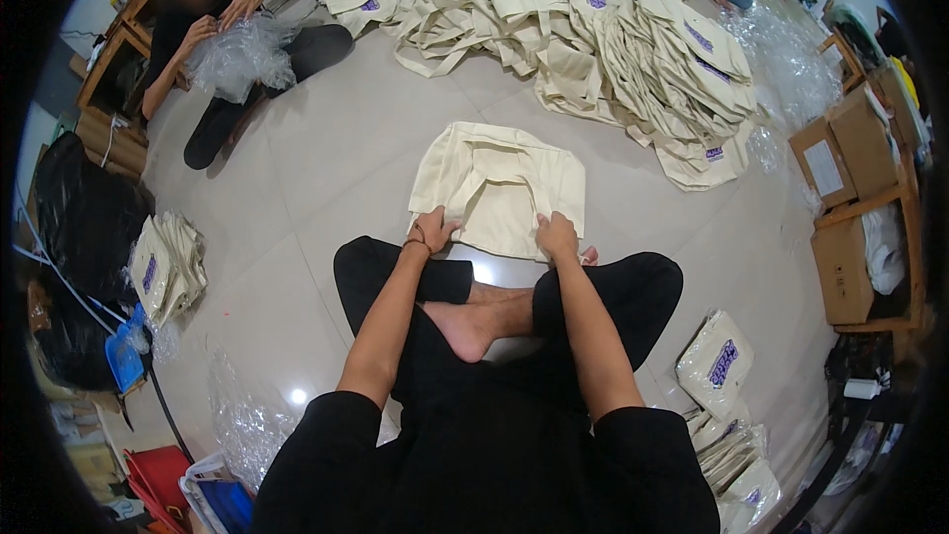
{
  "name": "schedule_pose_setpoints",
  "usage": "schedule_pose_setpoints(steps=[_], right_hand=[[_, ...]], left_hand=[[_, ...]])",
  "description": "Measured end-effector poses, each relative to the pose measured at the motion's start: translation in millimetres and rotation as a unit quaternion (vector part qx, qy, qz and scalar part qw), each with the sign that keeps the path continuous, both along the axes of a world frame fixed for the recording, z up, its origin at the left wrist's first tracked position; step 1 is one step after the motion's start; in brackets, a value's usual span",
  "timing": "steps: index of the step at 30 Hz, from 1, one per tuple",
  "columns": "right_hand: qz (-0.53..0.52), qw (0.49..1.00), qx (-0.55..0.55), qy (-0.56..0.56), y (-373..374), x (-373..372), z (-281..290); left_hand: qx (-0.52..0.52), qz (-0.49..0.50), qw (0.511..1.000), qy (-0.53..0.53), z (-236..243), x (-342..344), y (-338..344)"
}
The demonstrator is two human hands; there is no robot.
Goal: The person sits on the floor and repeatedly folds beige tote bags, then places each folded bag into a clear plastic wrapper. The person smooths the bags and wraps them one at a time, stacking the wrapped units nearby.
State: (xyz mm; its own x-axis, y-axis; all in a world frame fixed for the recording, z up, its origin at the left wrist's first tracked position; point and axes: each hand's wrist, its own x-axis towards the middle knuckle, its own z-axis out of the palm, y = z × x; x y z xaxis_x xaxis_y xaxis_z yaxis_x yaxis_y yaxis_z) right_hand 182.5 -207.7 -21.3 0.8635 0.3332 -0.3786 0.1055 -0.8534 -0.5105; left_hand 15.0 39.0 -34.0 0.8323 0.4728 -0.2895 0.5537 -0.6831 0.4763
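A cream cloth tote bag lies spread on the floor before my crossed legs, its handles looped over the upper face. At the bag's near left corner, my left hand is closed on the cloth, a dark band round its wrist. My right hand pinches the near right part, close to a handle end. The fingertips of both hands are partly hidden by the hands themselves. No print shows on the side of this bag that faces up.
A large heap of printed tote bags spreads across the far floor. Bagged totes are stacked at left and near right. Cardboard boxes stand at right. Far left, a seated person handles clear plastic bags. Another person sits far right.
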Motion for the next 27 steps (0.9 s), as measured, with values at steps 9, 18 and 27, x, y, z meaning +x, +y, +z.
schedule_pose_setpoints(steps=[9, 18, 27], right_hand=[[0.004, 0.991, 0.095, -0.098, -5, -8, -2], [-0.006, 0.972, 0.231, -0.029, -3, 3, -37], [-0.056, 0.980, 0.169, -0.085, -5, -1, -8]], left_hand=[[-0.031, -0.007, 0.998, -0.052, -7, -4, -6], [-0.056, 0.020, 0.995, -0.078, -1, -6, -10], [-0.053, 0.012, 0.991, -0.120, -5, -6, -12]])
